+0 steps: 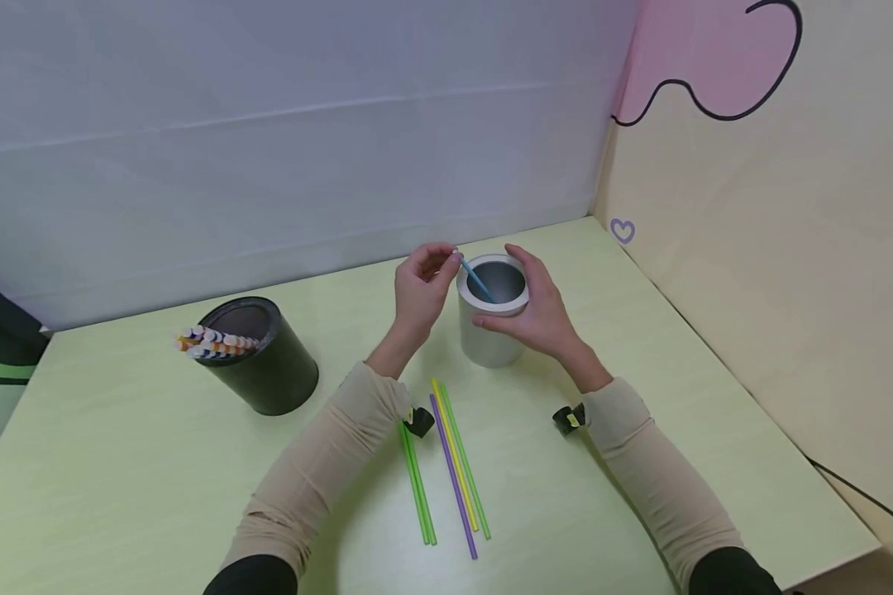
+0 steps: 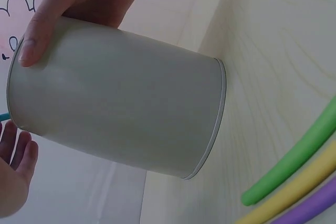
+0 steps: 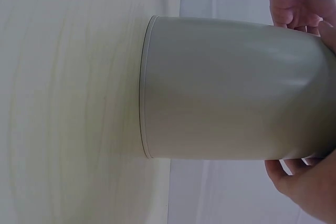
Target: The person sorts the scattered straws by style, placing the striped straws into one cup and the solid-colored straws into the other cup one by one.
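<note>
A blue straw slants into a white cylindrical canister, its upper end pinched between the thumb and fingers of my left hand. My right hand grips the canister near its rim from the right, thumb on the near side and fingers round the far side. The canister's smooth outer wall fills much of the left wrist view, with the right hand's thumb lying over it. On the table in front of the canister lie a purple straw, a yellow straw and several green straws.
A black canister stands at the left, tilted in view, with several patterned straws leaning out over its rim. A pale table meets a grey-white backdrop behind and a cream panel at the right. A black cable runs by the right edge.
</note>
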### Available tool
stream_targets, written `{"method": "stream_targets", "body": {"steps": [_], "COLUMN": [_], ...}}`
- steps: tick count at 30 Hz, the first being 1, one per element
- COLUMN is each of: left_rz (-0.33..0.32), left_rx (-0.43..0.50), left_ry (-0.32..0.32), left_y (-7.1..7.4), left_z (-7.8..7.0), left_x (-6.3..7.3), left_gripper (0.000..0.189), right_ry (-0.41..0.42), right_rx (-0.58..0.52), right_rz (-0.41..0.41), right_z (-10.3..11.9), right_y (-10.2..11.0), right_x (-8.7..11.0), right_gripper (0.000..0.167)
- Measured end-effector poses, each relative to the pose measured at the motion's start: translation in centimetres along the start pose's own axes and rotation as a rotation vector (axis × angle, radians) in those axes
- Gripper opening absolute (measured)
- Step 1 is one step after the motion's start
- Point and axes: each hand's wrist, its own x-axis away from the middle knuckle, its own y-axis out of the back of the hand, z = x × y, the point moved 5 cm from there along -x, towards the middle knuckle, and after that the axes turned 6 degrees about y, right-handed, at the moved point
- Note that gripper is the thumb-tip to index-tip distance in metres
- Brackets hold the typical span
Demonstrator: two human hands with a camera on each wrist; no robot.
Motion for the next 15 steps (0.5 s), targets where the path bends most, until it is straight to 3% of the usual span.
{"method": "stream_targets", "body": {"steps": [15], "left_rz": [-0.036], "left_rx": [-0.048], "left_ry": [0.044], "left_y": [2.8], "left_z": [-0.3], "left_x": [0.6], "left_gripper": [0.028], "right_ry": [0.015], "right_rx": [-0.024], "right_rz": [0.023], "right_z": [0.0], "right_y": [-0.8], "right_x": [-0.5], "right_gripper": [0.103]}}
